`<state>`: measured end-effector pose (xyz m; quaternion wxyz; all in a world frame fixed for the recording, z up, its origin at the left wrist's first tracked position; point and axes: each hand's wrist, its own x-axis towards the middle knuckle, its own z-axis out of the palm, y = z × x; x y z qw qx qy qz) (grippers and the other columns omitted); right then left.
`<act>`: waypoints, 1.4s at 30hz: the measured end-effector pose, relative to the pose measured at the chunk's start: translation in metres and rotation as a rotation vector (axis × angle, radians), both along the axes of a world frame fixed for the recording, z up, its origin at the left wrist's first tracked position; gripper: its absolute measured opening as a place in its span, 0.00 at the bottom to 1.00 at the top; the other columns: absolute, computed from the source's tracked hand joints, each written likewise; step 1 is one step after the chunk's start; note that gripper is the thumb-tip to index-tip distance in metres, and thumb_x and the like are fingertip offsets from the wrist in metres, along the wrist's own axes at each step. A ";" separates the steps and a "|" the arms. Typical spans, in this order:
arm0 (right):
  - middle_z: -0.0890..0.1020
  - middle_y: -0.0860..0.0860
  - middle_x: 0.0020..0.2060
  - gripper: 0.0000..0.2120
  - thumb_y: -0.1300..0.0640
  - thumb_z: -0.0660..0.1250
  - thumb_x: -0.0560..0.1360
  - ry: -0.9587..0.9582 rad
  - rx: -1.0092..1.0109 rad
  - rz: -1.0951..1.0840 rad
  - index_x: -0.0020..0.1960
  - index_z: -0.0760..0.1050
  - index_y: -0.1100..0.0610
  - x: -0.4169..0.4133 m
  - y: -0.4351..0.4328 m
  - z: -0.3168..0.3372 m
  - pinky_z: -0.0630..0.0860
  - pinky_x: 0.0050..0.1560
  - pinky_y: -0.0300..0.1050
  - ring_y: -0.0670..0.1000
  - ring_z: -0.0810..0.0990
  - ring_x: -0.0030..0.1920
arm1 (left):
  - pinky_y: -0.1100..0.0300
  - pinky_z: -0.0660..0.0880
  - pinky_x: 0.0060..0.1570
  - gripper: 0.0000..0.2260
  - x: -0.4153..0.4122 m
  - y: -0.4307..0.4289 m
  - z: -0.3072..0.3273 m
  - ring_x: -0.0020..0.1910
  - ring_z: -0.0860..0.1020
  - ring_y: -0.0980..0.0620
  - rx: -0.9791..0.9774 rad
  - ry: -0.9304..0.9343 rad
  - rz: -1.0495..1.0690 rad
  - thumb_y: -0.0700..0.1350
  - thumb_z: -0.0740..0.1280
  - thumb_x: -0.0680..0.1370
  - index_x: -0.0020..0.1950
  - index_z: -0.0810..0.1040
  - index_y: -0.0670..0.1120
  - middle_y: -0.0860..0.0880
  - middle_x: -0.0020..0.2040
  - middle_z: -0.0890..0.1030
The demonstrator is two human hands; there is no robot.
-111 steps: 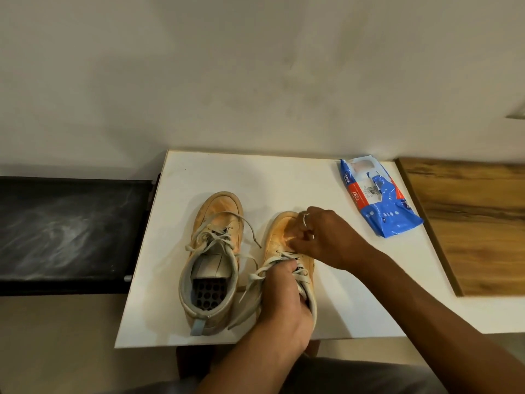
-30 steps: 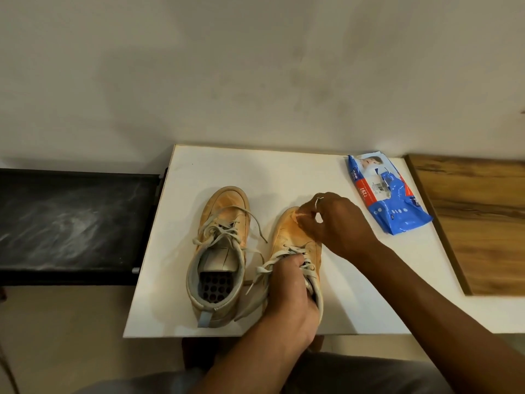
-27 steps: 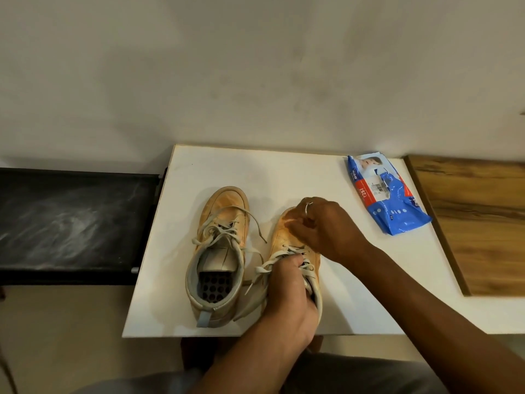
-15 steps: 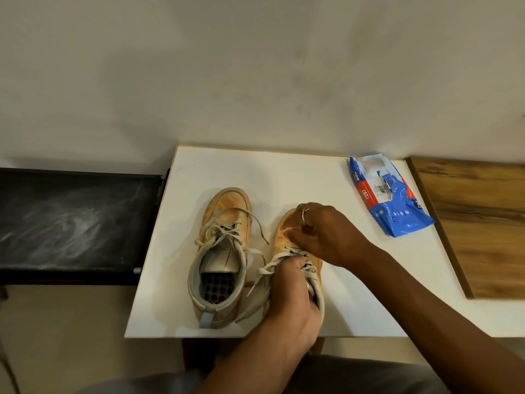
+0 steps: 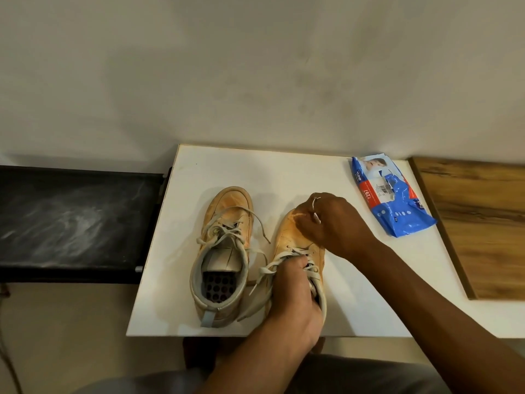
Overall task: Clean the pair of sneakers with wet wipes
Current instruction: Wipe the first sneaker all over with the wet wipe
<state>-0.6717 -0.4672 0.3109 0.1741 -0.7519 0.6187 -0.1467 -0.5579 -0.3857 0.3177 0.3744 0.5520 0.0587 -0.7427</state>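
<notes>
The right sneaker [image 5: 295,240] sits at the worktop's [image 5: 255,172] near edge. The left hand [image 5: 292,297] grips its laced collar; the right hand [image 5: 329,220] curls its fingers over the toe, seemingly pinching a wipe [image 5: 317,218]. Best braced firmly, rubbing short strokes across the stain.

Both arms are bare all the way to the edge of the picture. The right arm [image 5: 426,294] looks long and the left arm [image 5: 255,356] looks shorter. The right grip [image 5: 332,223] wears a thin, shiny ring [image 5: 314,201] that looks silver. A second small pale glint shows on a finger lower down, but it is too small to tell if it is another ring. The left grip [image 5: 292,300] is bare. Plain grey cloth [image 5: 355,376] covers the lap. It could be shorts or long trousers.
</notes>
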 end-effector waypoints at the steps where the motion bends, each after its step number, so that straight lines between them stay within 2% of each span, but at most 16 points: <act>1: 0.79 0.50 0.41 0.15 0.45 0.65 0.76 -0.019 0.043 0.044 0.46 0.79 0.57 0.002 0.003 0.000 0.78 0.43 0.51 0.48 0.77 0.41 | 0.47 0.77 0.58 0.11 0.000 0.000 0.000 0.50 0.81 0.42 -0.001 0.004 0.000 0.45 0.66 0.78 0.58 0.78 0.44 0.40 0.52 0.82; 3: 0.79 0.50 0.43 0.15 0.43 0.64 0.75 -0.011 0.080 0.133 0.47 0.80 0.55 0.006 0.009 -0.001 0.78 0.43 0.50 0.48 0.78 0.42 | 0.48 0.78 0.57 0.10 0.000 0.000 0.000 0.50 0.81 0.42 -0.003 0.016 0.000 0.45 0.66 0.78 0.57 0.78 0.45 0.40 0.51 0.82; 6: 0.80 0.50 0.46 0.13 0.47 0.65 0.78 0.040 -0.017 0.037 0.50 0.80 0.56 -0.001 0.001 0.002 0.77 0.44 0.45 0.47 0.77 0.45 | 0.45 0.76 0.60 0.10 -0.001 0.001 0.001 0.51 0.80 0.41 -0.011 0.006 0.003 0.44 0.66 0.77 0.57 0.78 0.44 0.40 0.51 0.82; 8: 0.80 0.50 0.47 0.14 0.48 0.64 0.78 0.050 -0.046 0.014 0.52 0.80 0.57 -0.003 -0.002 0.004 0.78 0.44 0.46 0.48 0.77 0.45 | 0.46 0.76 0.59 0.09 0.000 0.001 0.002 0.50 0.80 0.42 0.004 -0.004 0.014 0.44 0.66 0.78 0.56 0.77 0.43 0.40 0.51 0.82; 12: 0.81 0.52 0.48 0.13 0.49 0.65 0.78 0.056 -0.021 0.192 0.48 0.81 0.59 0.009 0.011 0.004 0.78 0.45 0.47 0.49 0.78 0.45 | 0.51 0.79 0.50 0.07 0.002 0.000 0.006 0.46 0.81 0.43 -0.006 0.014 -0.015 0.45 0.65 0.79 0.53 0.79 0.44 0.41 0.47 0.82; 16: 0.80 0.52 0.50 0.13 0.51 0.64 0.79 0.066 -0.076 0.088 0.54 0.81 0.58 0.001 0.001 0.009 0.75 0.45 0.42 0.47 0.75 0.46 | 0.47 0.76 0.59 0.05 0.002 0.000 0.006 0.49 0.81 0.42 0.011 0.006 0.008 0.43 0.65 0.78 0.53 0.77 0.44 0.40 0.50 0.81; 21: 0.81 0.52 0.49 0.15 0.48 0.64 0.79 0.072 -0.014 0.210 0.53 0.81 0.58 0.008 0.009 0.001 0.77 0.46 0.43 0.48 0.78 0.47 | 0.51 0.79 0.53 0.06 0.002 -0.001 0.005 0.44 0.81 0.44 -0.003 0.019 0.001 0.44 0.65 0.78 0.52 0.79 0.44 0.41 0.46 0.82; 25: 0.80 0.50 0.49 0.12 0.49 0.65 0.79 0.064 -0.067 0.084 0.53 0.81 0.57 -0.006 0.000 0.004 0.76 0.45 0.43 0.48 0.77 0.47 | 0.47 0.77 0.58 0.08 0.001 0.000 0.002 0.49 0.81 0.42 -0.003 0.002 0.005 0.44 0.66 0.78 0.56 0.78 0.44 0.40 0.51 0.82; 30: 0.81 0.50 0.50 0.17 0.44 0.63 0.78 0.065 0.041 0.211 0.54 0.81 0.55 -0.006 0.006 -0.006 0.79 0.46 0.46 0.48 0.79 0.47 | 0.47 0.77 0.58 0.07 0.001 -0.001 0.003 0.49 0.80 0.42 -0.002 0.017 -0.003 0.45 0.65 0.78 0.54 0.78 0.44 0.40 0.49 0.82; 34: 0.81 0.49 0.46 0.12 0.48 0.66 0.78 0.053 -0.090 0.053 0.52 0.81 0.55 -0.014 0.000 -0.003 0.73 0.38 0.38 0.45 0.75 0.42 | 0.45 0.74 0.62 0.10 0.000 -0.001 0.002 0.53 0.80 0.41 0.000 0.023 0.008 0.44 0.65 0.78 0.58 0.77 0.44 0.40 0.54 0.81; 39: 0.81 0.49 0.47 0.19 0.41 0.61 0.77 0.056 0.020 0.158 0.51 0.81 0.55 -0.003 0.009 -0.007 0.78 0.44 0.45 0.47 0.78 0.45 | 0.47 0.76 0.59 0.09 0.000 0.000 0.001 0.50 0.80 0.42 -0.001 0.008 -0.005 0.46 0.66 0.78 0.55 0.78 0.44 0.40 0.51 0.82; 42: 0.80 0.49 0.46 0.14 0.46 0.65 0.77 0.056 -0.061 0.032 0.51 0.80 0.57 -0.010 0.002 -0.005 0.76 0.41 0.41 0.47 0.77 0.44 | 0.44 0.76 0.59 0.09 0.000 0.000 0.000 0.51 0.80 0.41 0.002 0.001 -0.019 0.46 0.66 0.77 0.56 0.77 0.45 0.40 0.52 0.82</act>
